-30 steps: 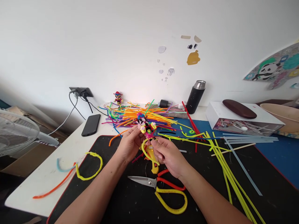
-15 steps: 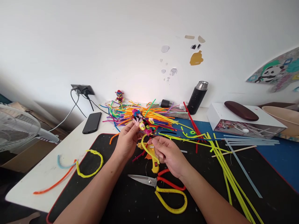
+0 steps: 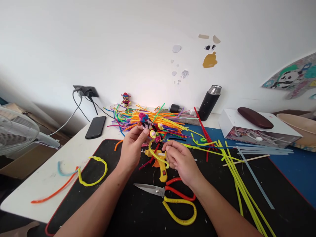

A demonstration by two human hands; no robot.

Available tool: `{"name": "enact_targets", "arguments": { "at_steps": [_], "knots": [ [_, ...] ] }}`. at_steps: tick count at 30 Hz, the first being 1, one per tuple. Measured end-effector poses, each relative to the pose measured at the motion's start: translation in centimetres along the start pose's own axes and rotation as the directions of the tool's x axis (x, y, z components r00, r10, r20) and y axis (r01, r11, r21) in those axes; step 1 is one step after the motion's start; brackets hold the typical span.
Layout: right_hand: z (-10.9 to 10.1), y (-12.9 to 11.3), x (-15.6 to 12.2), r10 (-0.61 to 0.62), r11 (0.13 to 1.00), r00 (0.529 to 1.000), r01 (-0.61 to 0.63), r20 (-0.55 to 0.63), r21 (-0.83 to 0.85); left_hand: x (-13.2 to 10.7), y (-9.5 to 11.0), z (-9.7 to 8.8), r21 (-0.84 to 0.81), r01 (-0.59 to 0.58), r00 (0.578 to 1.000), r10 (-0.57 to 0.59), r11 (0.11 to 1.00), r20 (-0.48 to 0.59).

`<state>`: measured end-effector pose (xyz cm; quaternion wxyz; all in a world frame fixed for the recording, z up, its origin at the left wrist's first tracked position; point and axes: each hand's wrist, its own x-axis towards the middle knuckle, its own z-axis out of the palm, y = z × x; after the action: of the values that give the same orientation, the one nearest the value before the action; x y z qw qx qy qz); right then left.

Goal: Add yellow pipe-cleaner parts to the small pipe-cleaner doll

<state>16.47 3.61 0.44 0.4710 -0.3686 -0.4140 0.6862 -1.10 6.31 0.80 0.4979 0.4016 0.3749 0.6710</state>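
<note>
My left hand is closed round a small pipe-cleaner figure with a blue and pink head, held above the black mat. A yellow pipe cleaner curves down from the figure. My right hand pinches that yellow pipe cleaner just below the figure. Under both hands lies a yellow glue gun. Scissors with red and yellow handles lie on the mat in front of my right wrist.
A heap of coloured pipe cleaners lies behind my hands, long yellow ones to the right. A phone, a second small figure, a black flask, a white box and a fan stand around.
Both hands with the figure have shifted slightly left and away from me. The figure's head has tilted further left. My right hand has slid along the yellow pipe cleaner.
</note>
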Motion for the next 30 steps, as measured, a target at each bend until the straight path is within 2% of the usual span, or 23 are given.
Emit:
{"name": "enact_targets", "arguments": {
  "at_steps": [7, 13, 17, 25, 30],
  "knots": [
    [-0.14, -0.19, -0.1, 0.017, 0.996, 0.995, -0.025, 0.096, 0.081, -0.24, 0.05, 0.17, 0.015, 0.007, 1.0, -0.007, 1.0, -0.013],
    [-0.28, 0.01, -0.14, 0.015, 0.995, 0.991, -0.028, 0.131, 0.092, -0.41, -0.11, 0.04, 0.038, -0.02, 0.999, 0.019, 0.999, 0.03],
    [-0.32, -0.09, -0.27, -0.006, 0.996, 0.991, -0.007, 0.135, 0.092, -0.35, -0.12, -0.04, 0.035, -0.024, 1.0, 0.023, 0.999, 0.021],
    [-0.54, -0.15, -0.06, -0.028, 0.999, 0.999, 0.027, 0.03, 0.023, -0.37, -0.06, -0.05, 0.033, -0.006, 1.0, 0.006, 0.999, 0.002],
    [-0.68, -0.44, 0.17, -0.064, 0.998, 0.997, 0.065, -0.053, 0.022, 0.06, 0.32, 0.09, -0.066, 0.035, 0.999, -0.035, 0.997, 0.007]
  ]
}}
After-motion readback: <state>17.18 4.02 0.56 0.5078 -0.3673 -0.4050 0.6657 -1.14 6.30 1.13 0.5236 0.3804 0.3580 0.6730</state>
